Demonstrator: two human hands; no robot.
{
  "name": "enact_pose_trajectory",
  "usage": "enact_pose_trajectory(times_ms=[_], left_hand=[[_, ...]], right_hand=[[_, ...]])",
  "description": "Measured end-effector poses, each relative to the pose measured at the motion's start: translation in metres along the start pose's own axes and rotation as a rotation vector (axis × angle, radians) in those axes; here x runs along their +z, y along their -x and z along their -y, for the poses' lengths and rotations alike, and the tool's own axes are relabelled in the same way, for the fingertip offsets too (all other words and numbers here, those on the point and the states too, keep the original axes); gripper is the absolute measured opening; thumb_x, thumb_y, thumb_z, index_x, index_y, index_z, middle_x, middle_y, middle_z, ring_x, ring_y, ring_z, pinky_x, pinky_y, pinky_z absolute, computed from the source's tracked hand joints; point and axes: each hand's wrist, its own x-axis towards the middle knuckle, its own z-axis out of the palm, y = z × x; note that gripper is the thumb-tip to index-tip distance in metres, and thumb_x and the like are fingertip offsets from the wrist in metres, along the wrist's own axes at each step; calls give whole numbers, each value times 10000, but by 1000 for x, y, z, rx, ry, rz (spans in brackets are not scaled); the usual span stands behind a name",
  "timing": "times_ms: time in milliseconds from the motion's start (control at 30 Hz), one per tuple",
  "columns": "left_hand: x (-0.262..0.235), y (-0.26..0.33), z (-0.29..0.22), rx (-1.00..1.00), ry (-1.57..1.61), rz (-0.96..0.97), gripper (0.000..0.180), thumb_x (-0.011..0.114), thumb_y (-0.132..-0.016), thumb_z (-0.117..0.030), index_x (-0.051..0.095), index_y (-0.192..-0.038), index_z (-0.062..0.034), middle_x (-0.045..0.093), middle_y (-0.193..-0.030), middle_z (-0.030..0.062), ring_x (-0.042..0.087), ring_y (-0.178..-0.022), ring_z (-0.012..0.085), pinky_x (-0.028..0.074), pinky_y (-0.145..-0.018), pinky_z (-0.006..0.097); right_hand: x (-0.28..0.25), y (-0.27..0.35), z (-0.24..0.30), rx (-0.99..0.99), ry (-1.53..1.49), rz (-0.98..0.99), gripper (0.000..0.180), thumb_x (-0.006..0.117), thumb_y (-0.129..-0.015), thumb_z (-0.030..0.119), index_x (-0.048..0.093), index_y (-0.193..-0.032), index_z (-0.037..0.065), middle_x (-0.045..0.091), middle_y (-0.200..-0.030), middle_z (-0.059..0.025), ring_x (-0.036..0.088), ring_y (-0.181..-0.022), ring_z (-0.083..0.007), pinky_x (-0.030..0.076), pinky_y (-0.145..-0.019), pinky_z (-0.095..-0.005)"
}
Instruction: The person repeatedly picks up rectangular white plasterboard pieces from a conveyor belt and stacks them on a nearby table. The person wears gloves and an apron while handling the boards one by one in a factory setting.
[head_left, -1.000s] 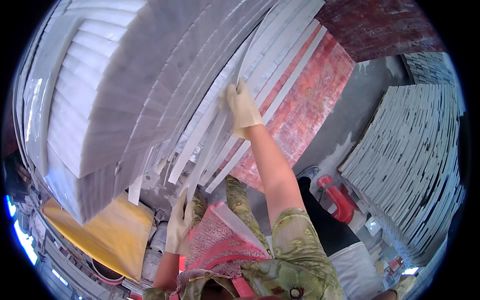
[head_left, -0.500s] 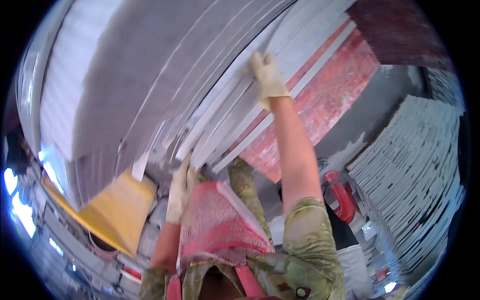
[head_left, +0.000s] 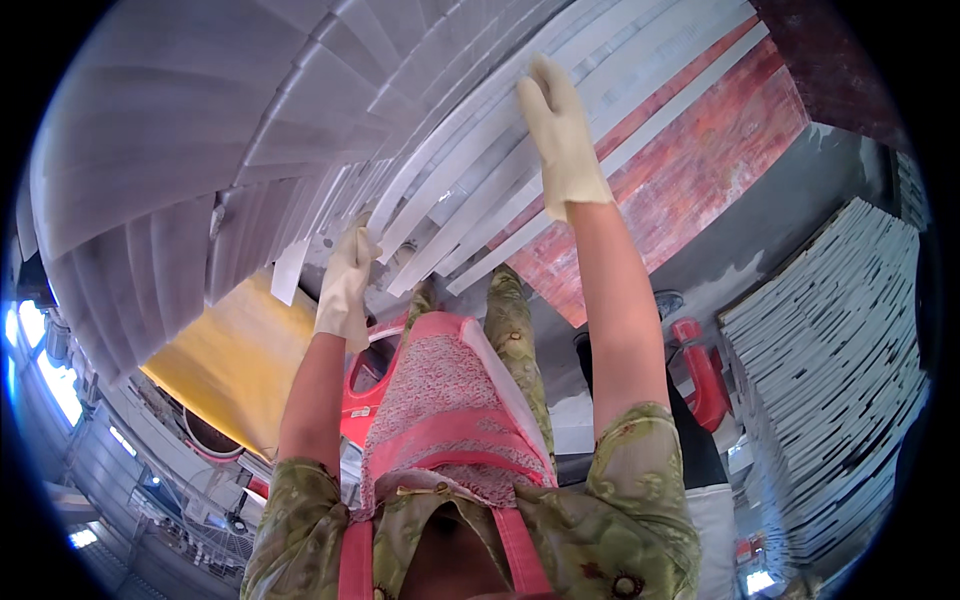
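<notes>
Long pale grey-white strips [head_left: 478, 205] lie side by side ahead of me, over a red mottled board [head_left: 690, 160]. My right hand [head_left: 562, 135], in a cream rubber glove, is over these strips with its fingers and thumb stretched out and apart. My left hand [head_left: 347, 285], gloved the same way, is at the strips' near ends. Its fingers are curled together, and what they hold, if anything, is hidden. Just beyond that hand rises a large bank of overlapping grey sheets [head_left: 180, 130].
A tall stack of thin grey-white pieces [head_left: 830, 370] stands at the right, with a curved red pipe [head_left: 705, 385] beside it. At the left is a yellow sheet [head_left: 240, 360]. A red plastic object [head_left: 360, 405] sits low, next to my pink apron [head_left: 435, 400].
The view has shifted, so more of my body shows. Both hands appear higher in the picture. My right hand's fingers have straightened, while the left stays near the strip ends.
</notes>
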Motion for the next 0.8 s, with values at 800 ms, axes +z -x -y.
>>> enact_pose_trajectory(times_ms=[800], left_hand=[[2, -28, -11, 219, -889, -136, 197, 606, -970, -240, 719, -993, -80, 722, -1006, 158, 671, -993, 394, 531, -878, 488]], right_hand=[[14, -18, -21, 165, -25, 26, 677, 579, -1008, 371, 394, -1576, 53, 463, -1582, -137, 501, -1399, -327, 344, -1199, -420]])
